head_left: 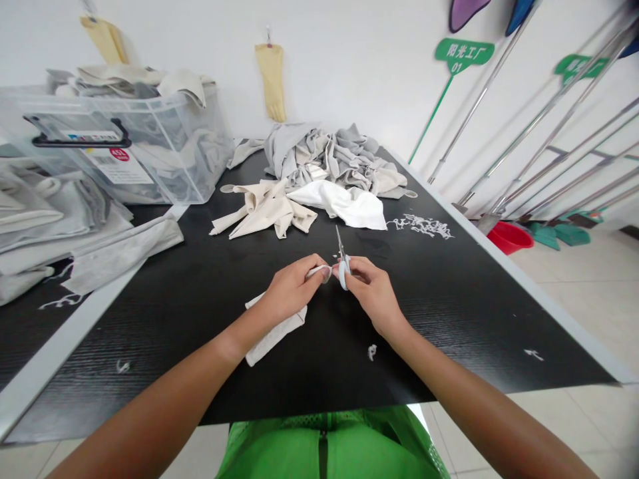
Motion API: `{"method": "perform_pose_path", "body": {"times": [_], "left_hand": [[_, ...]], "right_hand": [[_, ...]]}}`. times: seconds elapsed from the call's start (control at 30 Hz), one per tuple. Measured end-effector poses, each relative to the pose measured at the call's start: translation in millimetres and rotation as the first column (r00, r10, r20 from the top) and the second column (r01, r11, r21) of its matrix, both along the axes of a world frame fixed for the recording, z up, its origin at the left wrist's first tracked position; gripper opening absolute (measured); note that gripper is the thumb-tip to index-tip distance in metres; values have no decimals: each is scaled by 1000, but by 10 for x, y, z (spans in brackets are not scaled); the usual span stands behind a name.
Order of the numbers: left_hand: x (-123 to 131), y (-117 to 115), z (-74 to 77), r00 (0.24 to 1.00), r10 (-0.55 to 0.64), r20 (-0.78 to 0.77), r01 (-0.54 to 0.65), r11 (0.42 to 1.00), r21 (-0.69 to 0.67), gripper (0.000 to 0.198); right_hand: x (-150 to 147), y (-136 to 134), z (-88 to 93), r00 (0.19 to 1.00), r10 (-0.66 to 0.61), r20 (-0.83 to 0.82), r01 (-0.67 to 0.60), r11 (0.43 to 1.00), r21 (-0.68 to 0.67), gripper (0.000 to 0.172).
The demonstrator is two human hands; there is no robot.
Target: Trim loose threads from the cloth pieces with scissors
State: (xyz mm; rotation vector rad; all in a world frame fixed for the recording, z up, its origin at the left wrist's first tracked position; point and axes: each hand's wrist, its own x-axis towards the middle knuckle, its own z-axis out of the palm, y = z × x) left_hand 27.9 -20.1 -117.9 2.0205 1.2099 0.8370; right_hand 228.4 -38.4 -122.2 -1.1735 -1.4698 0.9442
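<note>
My left hand [294,285] is closed on a piece of off-white cloth [276,338], with an edge of it at the thumb and fingertips. The rest of this cloth lies under my wrist on the black table [399,392]. In my right hand [373,289] is a pair of scissors [344,269] with white handles, blades pointing up and away from me. The fingertips of both hands nearly meet; whether my right fingers also pinch the cloth's edge I cannot tell. Just beyond them lie a cream cloth piece [272,209] and a white cloth piece [344,203].
Grey cloth pieces [344,156] are heaped at the back. White thread scraps [424,225] lie to their right. A clear plastic bin [172,143] full of cloth and a cloth stack [54,206] stand left. Mops, a green sign [464,52] and a red bucket [509,236] are right.
</note>
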Motion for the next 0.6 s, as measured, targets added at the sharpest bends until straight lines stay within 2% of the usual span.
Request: {"method": "perform_pose_path", "body": {"times": [0.33, 0.47, 0.6], "left_hand": [[-16, -34, 93, 997, 23, -73, -18, 998, 67, 19], [-143, 39, 152, 990, 52, -132, -46, 998, 46, 16], [-350, 120, 238, 982, 9, -188, -3, 999, 32, 20]], "right_hand": [[56, 61, -79, 999, -40, 37, 41, 998, -40, 15], [120, 118, -70, 996, -92, 4, 92, 995, -39, 19], [198, 135, 26, 987, -157, -37, 156, 987, -31, 24]]}}
